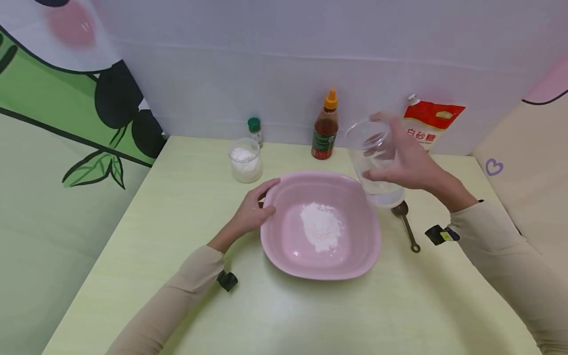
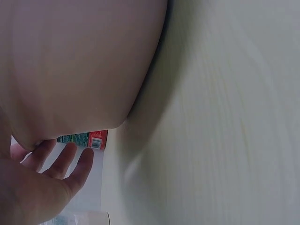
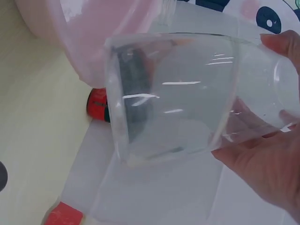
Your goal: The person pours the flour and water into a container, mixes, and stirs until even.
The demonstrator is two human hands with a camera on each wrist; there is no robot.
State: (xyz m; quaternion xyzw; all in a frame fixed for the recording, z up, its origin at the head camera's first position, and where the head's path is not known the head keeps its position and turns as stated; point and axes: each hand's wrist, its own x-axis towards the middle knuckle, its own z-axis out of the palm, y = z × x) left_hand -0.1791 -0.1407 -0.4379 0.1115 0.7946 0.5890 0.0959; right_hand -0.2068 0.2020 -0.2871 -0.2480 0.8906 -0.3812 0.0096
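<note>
A pink basin (image 1: 355, 236) stands on the table with a heap of white powder (image 1: 321, 227) on its bottom. My left hand (image 1: 253, 211) grips the basin's left rim, thumb toward the inside and fingers on the outside; the left wrist view shows those fingers (image 2: 60, 161) under the rim. At the basin's far right side, my right hand (image 1: 408, 160) holds a clear cup (image 1: 385, 196) off the table. The cup leans slightly, its mouth toward the left. Clear liquid shows in its lower part, and no stream leaves the mouth.
A clear cup of white powder (image 1: 246, 165) and a green-capped jar (image 1: 255, 130) stand behind the basin's left side. A sauce bottle (image 1: 324, 133) is at the back. A red-and-white sugar pouch (image 1: 428, 123) leans at back right. A dark spoon (image 1: 407, 227) lies right of the basin.
</note>
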